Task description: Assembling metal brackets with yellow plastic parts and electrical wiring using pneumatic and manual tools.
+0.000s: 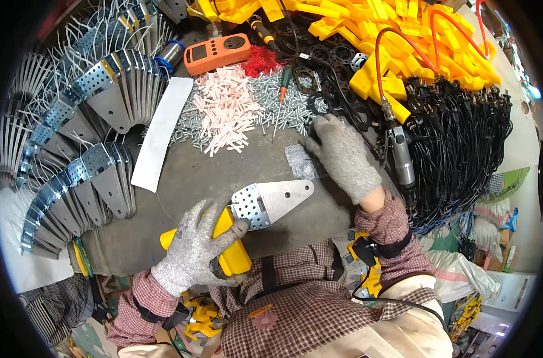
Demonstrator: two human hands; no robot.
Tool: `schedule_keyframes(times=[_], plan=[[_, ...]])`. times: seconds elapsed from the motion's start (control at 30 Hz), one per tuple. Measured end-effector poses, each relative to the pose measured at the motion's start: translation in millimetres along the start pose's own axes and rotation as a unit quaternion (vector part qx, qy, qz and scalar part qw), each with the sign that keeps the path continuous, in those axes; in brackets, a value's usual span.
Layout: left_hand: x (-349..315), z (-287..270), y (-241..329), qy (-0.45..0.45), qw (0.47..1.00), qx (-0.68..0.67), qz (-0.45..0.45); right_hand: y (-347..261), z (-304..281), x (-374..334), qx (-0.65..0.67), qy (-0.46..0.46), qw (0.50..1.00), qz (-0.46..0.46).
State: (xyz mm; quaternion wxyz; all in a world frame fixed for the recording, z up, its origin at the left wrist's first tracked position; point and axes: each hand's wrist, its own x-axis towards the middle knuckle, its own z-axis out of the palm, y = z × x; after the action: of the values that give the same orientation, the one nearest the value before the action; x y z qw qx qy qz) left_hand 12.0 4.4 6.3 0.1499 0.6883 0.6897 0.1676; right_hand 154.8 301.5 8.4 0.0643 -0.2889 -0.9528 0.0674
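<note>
My left hand (191, 253), in a grey knit glove, grips a yellow plastic housing (235, 258) low on the grey bench, thumb and fingers spread around it. Out of the housing's far end extends a flat, tapered metal plate (286, 200) with two holes, next to a perforated bluish metal section (249, 207). My right hand (346, 158), gloved as well, reaches to the edge of the black ring-shaped parts (334, 56) and loose silver screws (292, 92). Its thumb stands apart from the fingers, and nothing shows between them. A small clear printed bag (299, 161) lies beside its thumb.
Metal plates with white wires (113, 182) stand in rows at left, beside a white strip (163, 134). Pale pink sleeves (227, 107), a screwdriver (282, 92) and an orange meter (218, 53) lie behind. Rightward are a pneumatic driver (401, 155), black cords (456, 143) and yellow housings (397, 42).
</note>
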Motion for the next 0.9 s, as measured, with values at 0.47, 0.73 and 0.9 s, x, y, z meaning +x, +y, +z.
schedule_keyframes(times=[0.47,0.73,0.9], plan=[[0.3,2.1,1.8,-0.018,0.999,-0.005,-0.042,5.0,0.7,-2.1,-0.113,-0.002,0.990,-0.087],[0.8,1.1,2.2,0.017,0.999,-0.035,-0.026,-63.3,7.1,-66.9,0.356,-0.043,0.909,-0.212],[2.3,-2.0,5.9,0.013,0.998,-0.050,-0.035,-73.4,30.1,-73.1,0.437,0.004,0.872,-0.221]])
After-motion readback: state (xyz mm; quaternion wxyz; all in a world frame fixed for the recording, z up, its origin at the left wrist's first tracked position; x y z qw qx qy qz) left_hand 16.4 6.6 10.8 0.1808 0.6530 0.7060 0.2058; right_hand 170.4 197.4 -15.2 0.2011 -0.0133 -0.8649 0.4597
